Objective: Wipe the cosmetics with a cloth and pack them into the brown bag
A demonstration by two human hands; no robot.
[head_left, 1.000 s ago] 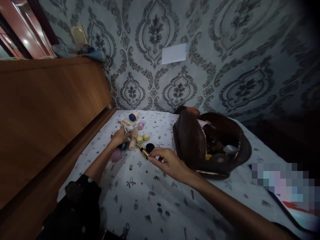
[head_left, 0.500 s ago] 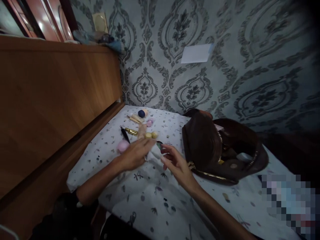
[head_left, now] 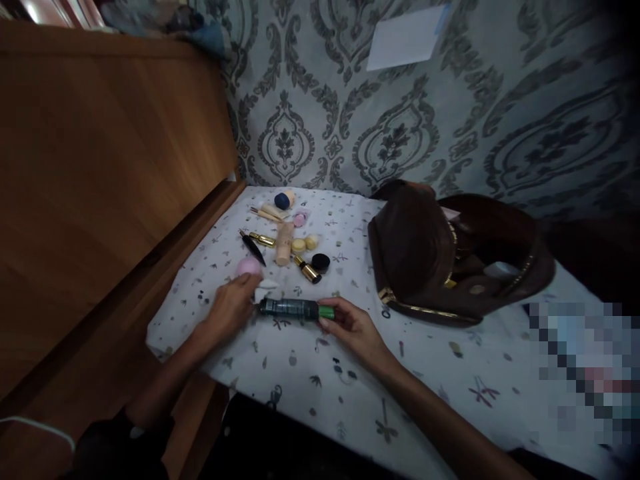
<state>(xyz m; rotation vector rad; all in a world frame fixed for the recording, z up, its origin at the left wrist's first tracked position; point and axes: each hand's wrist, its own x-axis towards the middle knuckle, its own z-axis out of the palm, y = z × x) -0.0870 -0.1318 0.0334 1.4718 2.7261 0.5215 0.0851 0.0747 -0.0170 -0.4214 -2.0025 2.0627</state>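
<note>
My right hand (head_left: 353,327) pinches the green end of a dark tube (head_left: 289,309), which lies level just over the cloth. My left hand (head_left: 233,303) is curled beside the tube's other end, its fingertips against the lower edge of a round pink item (head_left: 249,268). A small white piece (head_left: 267,285) sticks out by those fingers; what they grip is unclear. Beyond the hands lie a gold-and-black bottle (head_left: 307,269), a round black-lidded jar (head_left: 321,262), a beige tube (head_left: 285,244) and two yellowish round pieces (head_left: 305,244).
A brown handbag (head_left: 415,260) stands unzipped on the right of the patterned cloth (head_left: 300,373). Farther left lie a black pen-like item (head_left: 253,247), a gold tube (head_left: 263,239), brushes (head_left: 266,214) and a blue-and-beige item (head_left: 284,200). A wooden cabinet (head_left: 115,147) borders the left.
The dark tube with the green end has come into plain view in my right hand. My left hand has drawn left and nearer, uncovering the bottle and jar. The view has tilted down.
</note>
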